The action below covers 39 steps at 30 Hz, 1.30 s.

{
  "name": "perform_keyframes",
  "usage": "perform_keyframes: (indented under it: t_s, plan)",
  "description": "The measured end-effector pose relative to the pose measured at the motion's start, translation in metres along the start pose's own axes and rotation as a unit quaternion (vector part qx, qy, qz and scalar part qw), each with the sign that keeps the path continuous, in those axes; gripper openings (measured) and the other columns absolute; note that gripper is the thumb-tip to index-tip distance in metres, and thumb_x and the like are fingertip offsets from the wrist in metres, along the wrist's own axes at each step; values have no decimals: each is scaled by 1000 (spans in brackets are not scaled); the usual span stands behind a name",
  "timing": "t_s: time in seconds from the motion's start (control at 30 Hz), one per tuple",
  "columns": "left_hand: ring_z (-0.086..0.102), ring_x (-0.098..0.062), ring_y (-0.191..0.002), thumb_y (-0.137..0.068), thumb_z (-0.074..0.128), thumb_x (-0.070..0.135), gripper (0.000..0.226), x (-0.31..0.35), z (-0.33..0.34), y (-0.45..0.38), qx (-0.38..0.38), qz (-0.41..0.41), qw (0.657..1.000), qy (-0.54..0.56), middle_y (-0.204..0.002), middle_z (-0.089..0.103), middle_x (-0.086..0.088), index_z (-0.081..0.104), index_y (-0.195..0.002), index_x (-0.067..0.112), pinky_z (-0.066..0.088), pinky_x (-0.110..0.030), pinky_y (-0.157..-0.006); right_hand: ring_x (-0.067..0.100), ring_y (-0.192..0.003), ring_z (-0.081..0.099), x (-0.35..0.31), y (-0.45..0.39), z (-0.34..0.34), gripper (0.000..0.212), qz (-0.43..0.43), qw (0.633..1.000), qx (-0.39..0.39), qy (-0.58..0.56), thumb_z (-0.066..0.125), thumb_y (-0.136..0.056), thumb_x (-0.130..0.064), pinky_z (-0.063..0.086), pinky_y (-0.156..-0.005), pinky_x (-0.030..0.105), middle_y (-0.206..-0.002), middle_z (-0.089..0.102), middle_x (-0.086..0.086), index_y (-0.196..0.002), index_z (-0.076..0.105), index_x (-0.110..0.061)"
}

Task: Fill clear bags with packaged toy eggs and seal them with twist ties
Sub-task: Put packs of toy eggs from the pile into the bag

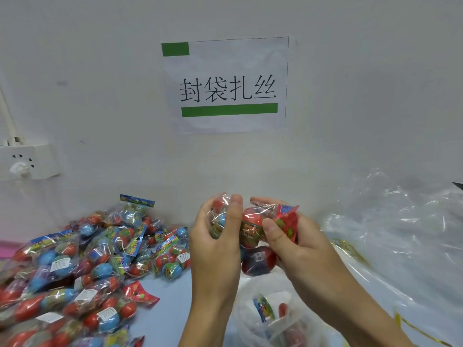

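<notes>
we hold two egg packs up over the middle of the table [170, 321], in front of the white wall. our left hand [215, 246] curls around one egg pack [220, 219], thumb pressed on its front. our right hand [298, 244] grips the other egg pack [253, 226], thumb on the wrap, its red header card [288, 219] sticking up by the fingers. the two packs touch. below them, at the near edge, lies an open clear bag [270, 314] with packs inside. a pile of egg packs [82, 269] fills the left side. empty clear bags [400, 234] and gold twist ties [350, 249] lie along the right side. a paper sign [225, 86] hangs on the wall.
</notes>
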<state>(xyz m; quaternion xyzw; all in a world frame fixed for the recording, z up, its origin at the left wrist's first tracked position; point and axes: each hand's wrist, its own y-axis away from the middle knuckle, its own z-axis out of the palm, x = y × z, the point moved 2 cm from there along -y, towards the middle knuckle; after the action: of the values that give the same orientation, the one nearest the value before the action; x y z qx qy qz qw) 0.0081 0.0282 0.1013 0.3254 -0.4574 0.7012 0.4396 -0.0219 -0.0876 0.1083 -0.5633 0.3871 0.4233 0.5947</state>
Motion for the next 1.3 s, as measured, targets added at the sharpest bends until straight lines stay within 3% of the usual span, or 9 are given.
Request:
perform_keyframes:
  t_s: [0.3, 0.47, 0.6, 0.83, 0.9, 1.0, 1.1, 1.2, 1.3]
  plan:
    - [68, -13, -70, -79, 53, 80, 40, 1, -6, 2, 66, 91, 981, -160, -73, 69, 7, 63, -91, 43, 57, -34, -63, 15, -108, 71, -1, 4, 1, 48, 58, 992, -105, -46, 72, -79, -34, 58, -94, 36, -113, 75, -2, -124, 59, -31]
    - [62, -16, -66, -76, 29, 82, 59, 6, -6, 3, 70, 106, 970, -206, -65, 63, 8, 59, -78, 32, 54, -49, -67, 17, -72, 75, -3, 1, 14, 28, 29, 1000, -4, 9, 68, -88, -39, 59, -60, 21, -85, 76, -2, -113, 60, -28]
    - [72, -23, -82, -72, 40, 80, 67, 7, -2, 1, 6, 50, 990, -134, -82, 73, -1, 68, -96, 25, 59, -55, -78, 21, -57, 68, -3, -1, 11, 26, 14, 999, 43, -16, 68, -90, -32, 58, -54, 24, -78, 74, 7, -112, 62, -20]
    - [61, -4, -61, -77, 38, 84, 58, 13, -3, 1, 1, 109, 974, -199, -66, 63, 15, 57, -84, 29, 50, -23, -57, 10, -75, 75, -11, 5, 13, 40, 3, 1000, -19, -21, 71, -74, -43, 57, -58, 18, -83, 75, 2, -106, 64, -20]
    - [61, -7, -60, -82, 32, 79, 57, 13, -6, -1, 5, 114, 972, -206, -64, 63, 12, 58, -78, 29, 49, -27, -58, 13, -78, 75, -9, 5, 13, 28, -3, 1000, -18, 5, 75, -82, -34, 61, -62, 25, -83, 76, 0, -105, 65, -22]
    - [72, -17, -79, -88, 23, 79, 72, 12, -6, -1, -54, 71, 980, -179, -79, 73, 1, 69, -89, 23, 58, -41, -73, 15, -66, 74, -11, 2, 6, 20, -23, 999, 16, 26, 76, -84, -24, 62, -60, 27, -75, 75, 2, -102, 67, -21]
    - [71, -8, -86, -87, 29, 66, 55, 18, -13, -4, -91, 14, 981, -171, -94, 74, 8, 67, -109, 31, 55, -17, -65, 29, -64, 73, -19, -1, -11, 25, -33, 998, 55, 8, 76, -82, -20, 58, -54, 24, -73, 75, 8, -105, 67, -14]
    - [61, 3, -75, -86, 53, 62, 30, 30, -27, -8, -179, 3, 942, -282, -95, 69, 13, 60, -106, 41, 43, -6, -56, 33, -75, 75, -28, -1, -33, 35, -58, 992, 112, 5, 76, -72, -30, 59, -55, 26, -82, 78, 8, -103, 69, -16]
    - [57, 10, -88, -65, 69, 73, 53, 32, -36, -3, -335, -59, 836, -431, -100, 57, 31, 44, -109, 58, 49, -14, -72, 22, -78, 77, -37, 2, -50, 43, -67, 988, 134, 24, 75, -67, -39, 59, -57, 23, -87, 79, 3, -104, 70, -19]
